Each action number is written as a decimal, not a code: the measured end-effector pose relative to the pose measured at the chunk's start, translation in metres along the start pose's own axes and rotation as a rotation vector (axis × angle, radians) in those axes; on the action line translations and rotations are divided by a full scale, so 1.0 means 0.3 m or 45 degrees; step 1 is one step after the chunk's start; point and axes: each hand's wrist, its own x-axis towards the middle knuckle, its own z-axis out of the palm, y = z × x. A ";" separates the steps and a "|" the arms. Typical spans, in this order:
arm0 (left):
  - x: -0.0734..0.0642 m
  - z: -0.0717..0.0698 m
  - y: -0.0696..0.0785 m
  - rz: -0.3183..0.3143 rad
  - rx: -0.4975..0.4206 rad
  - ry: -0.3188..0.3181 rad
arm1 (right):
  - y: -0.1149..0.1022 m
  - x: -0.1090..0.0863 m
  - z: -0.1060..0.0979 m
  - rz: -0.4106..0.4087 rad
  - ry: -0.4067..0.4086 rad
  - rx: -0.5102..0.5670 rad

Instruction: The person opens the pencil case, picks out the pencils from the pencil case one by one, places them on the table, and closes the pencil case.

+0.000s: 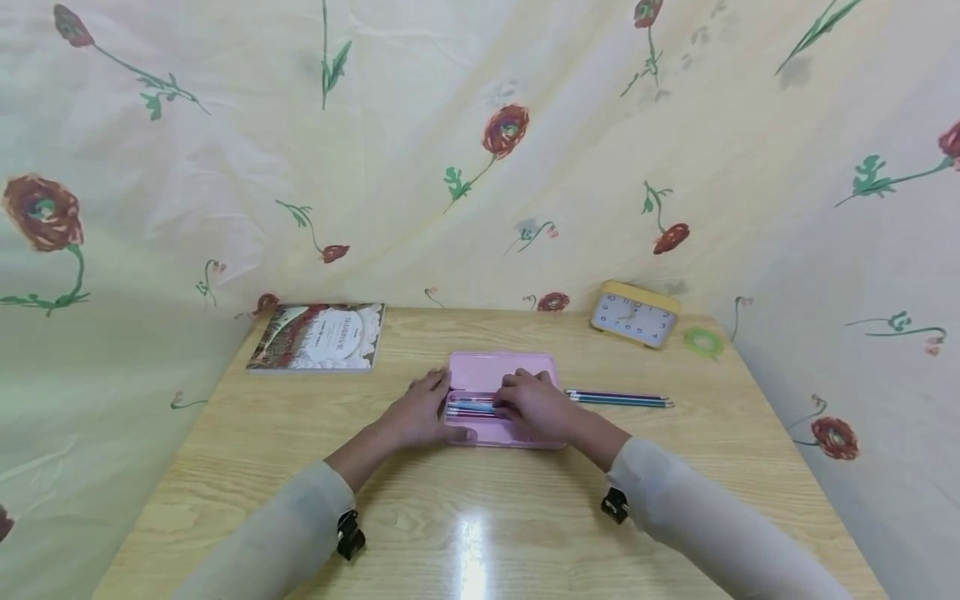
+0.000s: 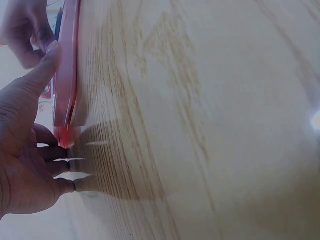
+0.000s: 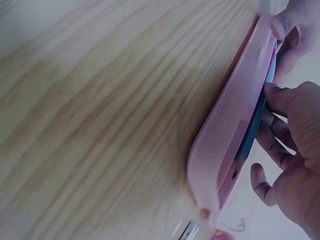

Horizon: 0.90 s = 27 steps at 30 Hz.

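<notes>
Head view: pink pencil case lies open at the middle of the wooden table, with both hands on it.
Left hand: holds the case's left end, thumb along the near edge, fingers at the far side of that end.
Right hand: rests over the case's right half, fingers curled down onto the pencils in the case.
Loose pencils: lie on the table just right of the case, apart from both hands.
Left wrist view: thumb presses the pink case rim; the other fingers lie spread by the case's corner on the table.
Right wrist view: fingertips touch a blue-green pencil inside the case; the head view hides this contact.
Behind: book at far left, clock and green tape roll at far right.
</notes>
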 end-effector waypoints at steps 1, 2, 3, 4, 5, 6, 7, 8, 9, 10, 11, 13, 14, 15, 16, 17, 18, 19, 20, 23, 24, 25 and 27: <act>0.000 0.000 0.000 0.001 0.001 -0.001 | -0.007 0.008 0.002 -0.006 0.003 -0.008; 0.001 0.000 -0.001 0.003 0.001 -0.002 | -0.013 0.016 0.005 -0.012 0.006 -0.013; 0.002 0.001 -0.001 0.005 0.001 -0.003 | -0.018 0.023 0.007 -0.015 0.007 -0.018; 0.002 0.002 -0.001 0.007 0.001 -0.003 | -0.023 0.029 0.009 -0.017 0.008 -0.021; 0.003 0.003 -0.002 0.009 0.001 -0.002 | -0.028 0.035 0.010 -0.016 0.008 -0.023; 0.003 0.004 -0.002 0.010 0.003 -0.002 | -0.033 0.039 0.012 -0.012 0.005 -0.024; 0.004 0.006 -0.002 0.012 0.005 -0.001 | -0.037 0.043 0.013 -0.006 0.002 -0.028; 0.004 0.007 -0.002 0.014 0.007 0.000 | -0.041 0.045 0.013 0.002 -0.002 -0.033; 0.005 0.008 -0.002 0.015 0.008 0.000 | -0.044 0.048 0.013 0.009 -0.006 -0.043; 0.005 0.008 -0.002 0.015 0.010 0.000 | -0.048 0.050 0.013 0.014 -0.007 -0.054; 0.005 0.008 -0.002 0.015 0.013 0.000 | -0.052 0.051 0.013 0.020 -0.009 -0.070; 0.005 0.009 -0.002 0.013 0.018 -0.001 | -0.059 0.052 0.011 0.026 -0.002 -0.101; 0.005 0.009 -0.001 0.012 0.020 -0.002 | -0.061 0.052 0.011 0.026 0.005 -0.116; 0.005 0.009 -0.001 0.010 0.021 -0.002 | -0.064 0.052 0.010 0.024 0.015 -0.132; 0.005 0.009 -0.001 0.007 0.021 -0.003 | -0.067 0.050 0.008 0.019 0.027 -0.151; 0.005 0.008 0.000 0.004 0.022 -0.006 | -0.070 0.049 0.007 0.011 0.041 -0.177; 0.005 0.007 0.000 0.004 0.023 -0.008 | -0.072 0.048 0.006 -0.002 0.057 -0.204; 0.005 0.006 0.001 0.004 0.021 -0.009 | -0.073 0.046 0.005 -0.019 0.077 -0.240; 0.004 0.004 0.002 0.001 0.021 -0.014 | -0.073 0.045 0.005 -0.038 0.097 -0.281; 0.001 -0.004 0.004 -0.001 0.018 -0.021 | -0.071 0.040 0.003 -0.101 0.160 -0.422; 0.000 -0.006 0.005 0.001 0.017 -0.019 | -0.068 0.038 0.002 -0.121 0.182 -0.469; 0.000 -0.008 0.005 0.000 0.015 -0.019 | -0.064 0.037 0.003 -0.137 0.203 -0.516; 0.001 -0.010 0.003 0.004 0.011 -0.013 | -0.055 0.034 0.001 -0.161 0.239 -0.581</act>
